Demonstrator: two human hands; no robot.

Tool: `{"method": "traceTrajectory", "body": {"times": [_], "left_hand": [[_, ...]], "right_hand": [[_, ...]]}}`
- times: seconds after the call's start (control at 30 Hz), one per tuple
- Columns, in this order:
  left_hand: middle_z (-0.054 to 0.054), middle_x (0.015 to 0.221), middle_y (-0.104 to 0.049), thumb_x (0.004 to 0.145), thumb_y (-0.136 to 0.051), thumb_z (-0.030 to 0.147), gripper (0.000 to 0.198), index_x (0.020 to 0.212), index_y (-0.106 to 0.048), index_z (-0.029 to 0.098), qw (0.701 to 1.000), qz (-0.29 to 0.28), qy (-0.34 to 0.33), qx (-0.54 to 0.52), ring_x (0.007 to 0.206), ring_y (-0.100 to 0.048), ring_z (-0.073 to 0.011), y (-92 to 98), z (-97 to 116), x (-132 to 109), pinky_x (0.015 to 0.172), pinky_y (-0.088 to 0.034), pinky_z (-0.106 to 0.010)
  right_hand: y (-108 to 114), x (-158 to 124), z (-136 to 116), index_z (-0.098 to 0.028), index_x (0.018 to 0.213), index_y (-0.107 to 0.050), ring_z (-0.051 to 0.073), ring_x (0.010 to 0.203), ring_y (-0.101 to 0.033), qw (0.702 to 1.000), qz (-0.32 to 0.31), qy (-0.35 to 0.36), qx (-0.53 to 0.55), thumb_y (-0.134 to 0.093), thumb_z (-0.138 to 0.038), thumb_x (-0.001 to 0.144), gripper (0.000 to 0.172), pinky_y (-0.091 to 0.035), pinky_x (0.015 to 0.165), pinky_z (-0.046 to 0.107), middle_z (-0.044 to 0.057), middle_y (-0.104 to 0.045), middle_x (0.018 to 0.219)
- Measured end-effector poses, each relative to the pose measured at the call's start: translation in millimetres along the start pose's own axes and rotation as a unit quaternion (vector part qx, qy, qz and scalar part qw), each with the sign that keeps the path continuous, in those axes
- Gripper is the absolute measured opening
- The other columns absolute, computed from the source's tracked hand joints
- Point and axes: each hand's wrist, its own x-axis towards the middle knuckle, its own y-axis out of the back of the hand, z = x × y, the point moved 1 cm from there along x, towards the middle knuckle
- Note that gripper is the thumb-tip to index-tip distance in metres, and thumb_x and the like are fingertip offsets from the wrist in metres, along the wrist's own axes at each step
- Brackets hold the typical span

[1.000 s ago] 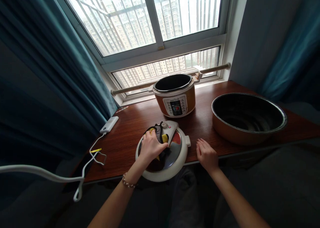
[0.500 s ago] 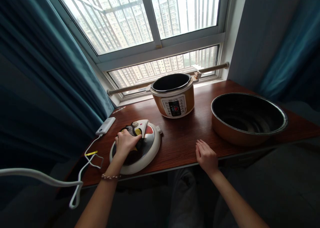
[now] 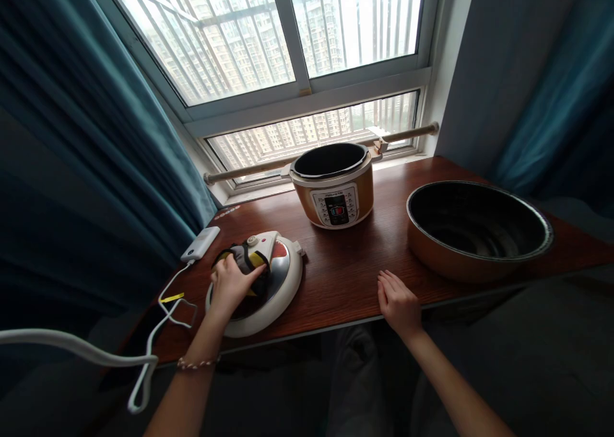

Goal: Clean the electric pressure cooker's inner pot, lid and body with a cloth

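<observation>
Left hand [image 3: 231, 282]: fingers pinching cloth [image 3: 241, 256] atop lid [image 3: 289, 295] | Lid: on table [image 3: 330, 283], front-left of cooker [image 3: 307, 201] | Right hand [image 3: 399, 304]: fingers pressed together, at table edge near pot [image 3: 446, 262]

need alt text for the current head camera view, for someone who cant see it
A person's left hand grips a grey-and-yellow cloth on a round, white-rimmed lid lying on a wooden table. The right hand is at the front edge, near a large open pot; a lidless cooker stands before the window.
</observation>
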Motion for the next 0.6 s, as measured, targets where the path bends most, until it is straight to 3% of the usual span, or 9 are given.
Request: {"method": "traceTrajectory", "body": {"times": [0.1, 0.23, 0.4, 0.5, 0.6], "left_hand": [[-0.026, 0.121, -0.043, 0.063, -0.052, 0.065, 0.091, 0.127, -0.033, 0.004, 1.0, 0.005, 0.017, 0.014, 0.115, -0.042, -0.041, 3.6, -10.9, -17.1, 0.092, -0.036, -0.046], [-0.021, 0.105, -0.053, 0.075, -0.047, 0.046, 0.061, 0.12, -0.045, 0.005, 0.999, 0.046, -0.004, -0.012, 0.102, -0.052, -0.0359, 15.7, -14.6, -51.3, 0.087, -0.041, -0.042], [-0.01, 0.106, -0.059, 0.081, -0.046, 0.046, 0.044, 0.113, -0.053, 0.017, 0.96, 0.151, -0.041, -0.232, 0.101, -0.056, -0.0272, 53.2, 26.4, -86.3, 0.091, -0.042, -0.038], [-0.006, 0.099, -0.062, 0.081, -0.048, 0.047, 0.041, 0.109, -0.055, 0.019, 0.908, 0.2, -0.031, -0.367, 0.093, -0.059, -0.023, 89.6, 70.0, -67.8, 0.085, -0.046, -0.034], [-0.007, 0.112, -0.058, 0.085, -0.045, 0.043, 0.042, 0.119, -0.05, 0.018, 0.851, 0.317, -0.122, -0.4, 0.106, -0.054, -0.0213, 127.1, 121.6, -18.5, 0.093, -0.041, -0.034]], "right_hand": [[1.6, 1.2, -0.8, -0.013, 0.101, -0.066, 0.019, 0.104, -0.059, 1.0, -0.003, -0.001, 0.0, -0.042, -0.018, 0.088, 0.027, -0.046, 0.09, 0.031, 0.007, -0.066, 0.105], [3.7, 2.5, -1.5, -0.013, 0.101, -0.066, 0.019, 0.104, -0.058, 1.0, -0.009, -0.007, 0.005, -0.042, -0.017, 0.088, 0.027, -0.047, 0.091, 0.031, 0.007, -0.067, 0.104], [2.8, 1.7, -0.5, -0.013, 0.101, -0.066, 0.019, 0.105, -0.059, 1.0, -0.003, 0.0, 0.02, -0.041, -0.017, 0.088, 0.028, -0.048, 0.089, 0.032, 0.008, -0.066, 0.104], [2.4, 1.6, 0.2, -0.013, 0.101, -0.066, 0.019, 0.104, -0.059, 1.0, 0.004, 0.009, 0.022, -0.041, -0.016, 0.088, 0.028, -0.05, 0.088, 0.033, 0.008, -0.066, 0.104], [3.3, 2.1, 0.4, -0.014, 0.102, -0.065, 0.02, 0.104, -0.059, 0.999, 0.006, 0.025, 0.019, -0.04, -0.016, 0.088, 0.029, -0.051, 0.087, 0.033, 0.008, -0.066, 0.105]]}}
